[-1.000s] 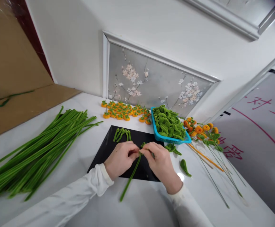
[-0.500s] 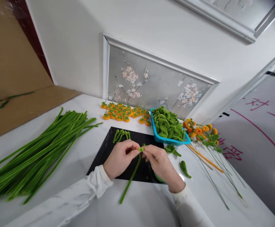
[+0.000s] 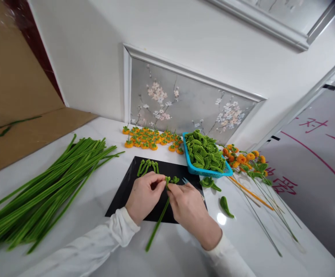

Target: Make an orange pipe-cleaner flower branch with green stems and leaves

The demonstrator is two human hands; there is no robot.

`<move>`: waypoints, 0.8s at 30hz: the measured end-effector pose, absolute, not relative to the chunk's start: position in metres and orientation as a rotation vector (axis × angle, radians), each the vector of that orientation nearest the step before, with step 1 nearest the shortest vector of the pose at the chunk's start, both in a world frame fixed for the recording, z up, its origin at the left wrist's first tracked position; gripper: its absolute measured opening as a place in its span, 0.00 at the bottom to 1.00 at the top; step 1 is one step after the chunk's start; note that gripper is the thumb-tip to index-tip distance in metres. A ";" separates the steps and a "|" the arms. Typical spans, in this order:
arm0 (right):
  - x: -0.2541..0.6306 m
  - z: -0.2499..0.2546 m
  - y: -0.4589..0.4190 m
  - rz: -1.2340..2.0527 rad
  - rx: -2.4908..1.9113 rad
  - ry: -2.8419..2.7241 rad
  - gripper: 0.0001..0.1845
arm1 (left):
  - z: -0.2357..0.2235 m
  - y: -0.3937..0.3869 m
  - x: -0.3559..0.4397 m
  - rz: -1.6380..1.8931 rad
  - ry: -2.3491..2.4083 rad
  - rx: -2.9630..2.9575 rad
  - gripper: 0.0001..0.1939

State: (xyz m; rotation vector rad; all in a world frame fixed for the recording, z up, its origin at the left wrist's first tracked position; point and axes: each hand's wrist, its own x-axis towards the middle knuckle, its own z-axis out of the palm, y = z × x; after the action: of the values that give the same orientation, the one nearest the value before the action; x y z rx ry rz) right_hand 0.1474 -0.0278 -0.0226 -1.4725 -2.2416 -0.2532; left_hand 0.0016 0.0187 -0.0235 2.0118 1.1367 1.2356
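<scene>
My left hand [image 3: 145,195] pinches a small green pipe cleaner piece [image 3: 167,180] with a coiled top, between thumb and forefinger. Closed against the lower part of that same piece are the fingers of my right hand [image 3: 189,207]. Just right of it lies another curled green piece [image 3: 175,179]. Pale pointed tips [image 3: 185,181] of a tool show behind my right hand, which hides most of it. Below my hands a long green pipe cleaner [image 3: 157,227] runs off the black mat [image 3: 121,204]. Several short stems with knobbed tops [image 3: 148,167] lie at the mat's far edge.
A big bundle of green pipe cleaners [image 3: 49,188] covers the left. Orange flower heads [image 3: 144,138] stand along the wall. A blue basket [image 3: 209,174] holds green leaves, with loose leaves [image 3: 225,207] beside it. Orange flowers [image 3: 244,157] and thin wires [image 3: 259,219] lie right.
Both hands have shifted slightly left, the right one also lower and turned over the mat. The coiled piece is now upright between my fingers, and the tool's tips have come into view.
</scene>
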 end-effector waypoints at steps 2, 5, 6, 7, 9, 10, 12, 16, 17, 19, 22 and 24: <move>0.148 -0.021 -0.029 -0.339 -1.478 -2.274 0.09 | -0.022 0.017 0.002 1.219 1.159 2.069 0.08; 0.148 -0.018 -0.031 -0.490 -1.481 -2.298 0.10 | -0.021 0.016 0.002 1.165 1.155 2.218 0.10; 0.147 -0.017 -0.032 -0.531 -1.473 -2.301 0.09 | -0.020 0.016 0.002 1.138 1.140 2.273 0.11; 0.147 -0.016 -0.033 -0.559 -1.466 -2.298 0.09 | -0.019 0.016 0.002 1.112 1.121 2.322 0.12; 0.147 -0.015 -0.035 -0.571 -1.443 -2.279 0.08 | -0.018 0.015 0.001 1.089 1.099 2.373 0.12; 0.147 -0.014 -0.035 -0.565 -1.425 -2.266 0.09 | -0.017 0.016 0.001 1.087 1.103 2.375 0.12; 0.148 -0.014 -0.035 -0.547 -1.372 -2.241 0.11 | -0.016 0.016 0.000 1.089 1.120 2.356 0.10; 0.150 -0.016 -0.030 -0.490 -1.287 -2.158 0.12 | -0.016 0.016 0.000 1.064 1.090 2.360 0.10; 0.151 -0.017 -0.028 -0.445 -1.274 -2.107 0.12 | -0.016 0.015 0.000 1.055 1.068 2.374 0.11; 0.151 -0.017 -0.025 -0.273 -1.246 -1.976 0.11 | -0.016 0.013 0.001 1.036 1.033 2.393 0.11; 0.154 -0.014 -0.021 0.055 -1.220 -1.791 0.08 | -0.013 0.010 0.003 1.014 1.020 2.371 0.11; 0.156 -0.011 -0.020 0.192 -1.222 -1.739 0.07 | -0.011 0.009 0.004 1.013 1.010 2.328 0.12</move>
State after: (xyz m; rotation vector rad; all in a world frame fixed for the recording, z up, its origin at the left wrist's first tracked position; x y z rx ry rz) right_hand 0.1561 -0.0204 -0.0113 -1.2222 -1.7385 0.1917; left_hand 0.0036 0.0088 -0.0114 2.3279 1.0104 1.0129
